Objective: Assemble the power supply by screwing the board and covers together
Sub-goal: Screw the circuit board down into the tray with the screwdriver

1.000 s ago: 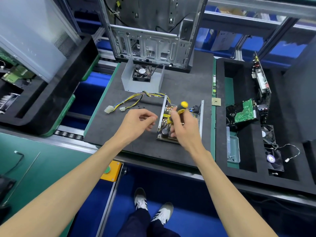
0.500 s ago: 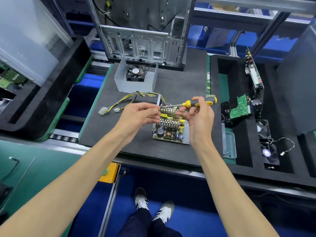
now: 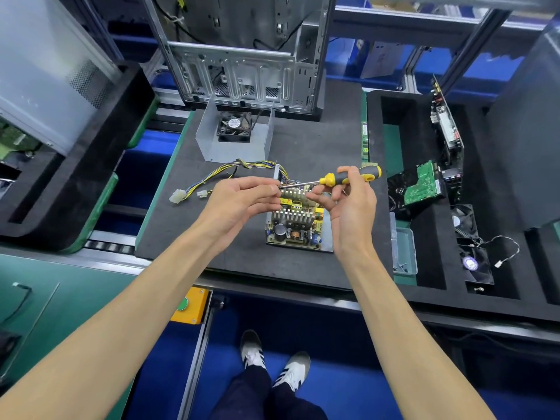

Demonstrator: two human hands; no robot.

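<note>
Gripped in the right hand (image 3: 353,207) was one screwdriver (image 3: 348,178), its yellow-and-black handle held between thumb and curled fingers and its shaft laid nearly level, pointing left. At the shaft's tip the fingers of the left hand (image 3: 239,201) were pinched together; whether a screw was held there could not be told, as anything so small was hidden by the fingertips. Both hands were raised above one power supply board (image 3: 295,224), which was seated in its metal base on the dark foam mat (image 3: 318,147), with two finned heatsinks counted on it. One bundle of yellow, black and blue wires (image 3: 230,172) was run from the board's far edge leftward across the mat and was ended in two white connectors (image 3: 178,196). One grey metal cover (image 3: 236,137), open toward the camera, was stood beyond the board, and one black fan (image 3: 234,127) was seen inside it. One bare computer case (image 3: 245,56) was stood behind that. To the right, one clear plastic box (image 3: 404,251) was lain beside the mat. In the black foam tray (image 3: 424,268) beyond it, one green circuit board (image 3: 422,183) and two further fans (image 3: 472,259) were counted. Two shoes were seen on the blue floor below.
</note>
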